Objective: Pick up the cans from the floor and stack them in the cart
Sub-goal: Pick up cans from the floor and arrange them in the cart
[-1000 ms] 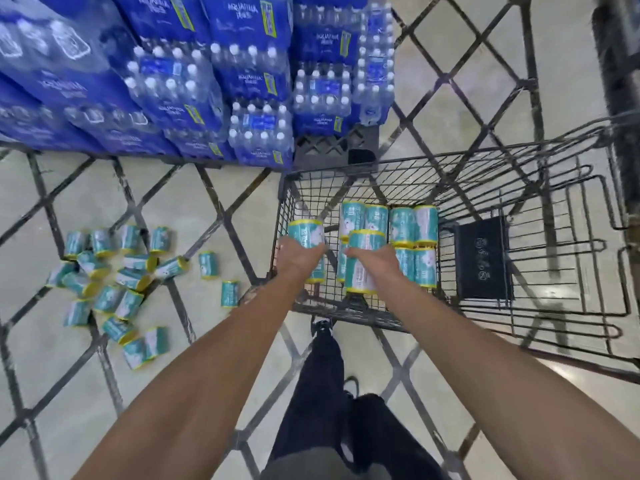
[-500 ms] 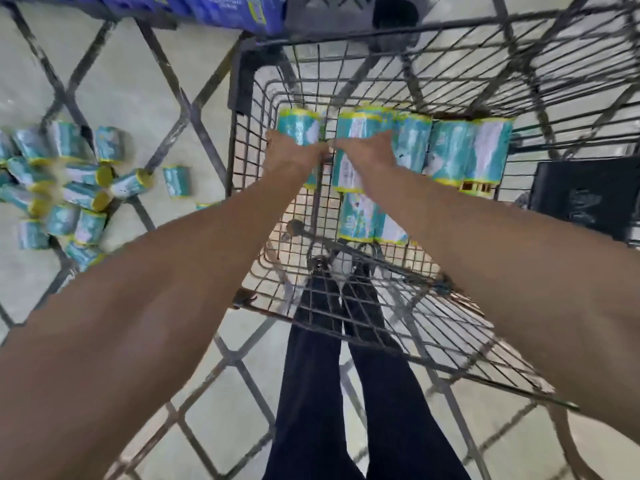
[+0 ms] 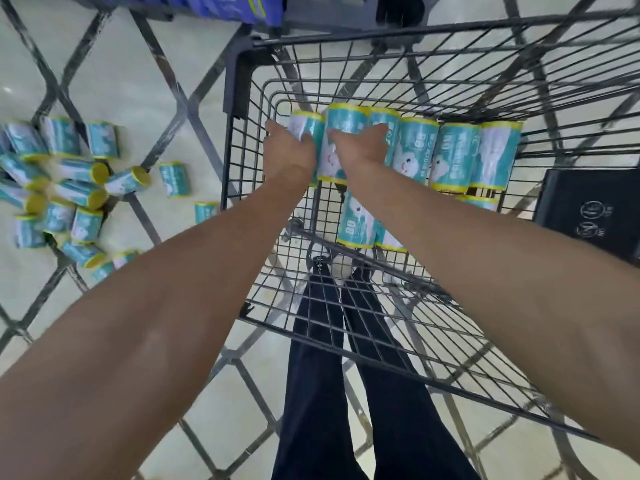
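Both arms reach into the black wire cart (image 3: 242, 81). My left hand (image 3: 287, 157) grips a teal can with a yellow rim (image 3: 308, 124) near the cart's left wall. My right hand (image 3: 360, 147) grips another teal can (image 3: 343, 123) right beside it, at the left end of the upper row of stacked cans (image 3: 457, 154). More cans (image 3: 356, 220) stand in a lower layer underneath. Several loose cans (image 3: 83, 192) lie scattered on the floor to the left of the cart.
Blue shrink-wrapped water packs (image 3: 225, 5) sit on a pallet at the top edge. A black child-seat flap (image 3: 588, 213) hangs at the cart's right. My dark trouser legs (image 3: 322, 375) and shoes show through the cart's wire bottom. The pale floor carries dark diamond lines.
The camera has dipped lower and closer over the cart. Both hands have carried their cans down to the level of the stacked upper row.
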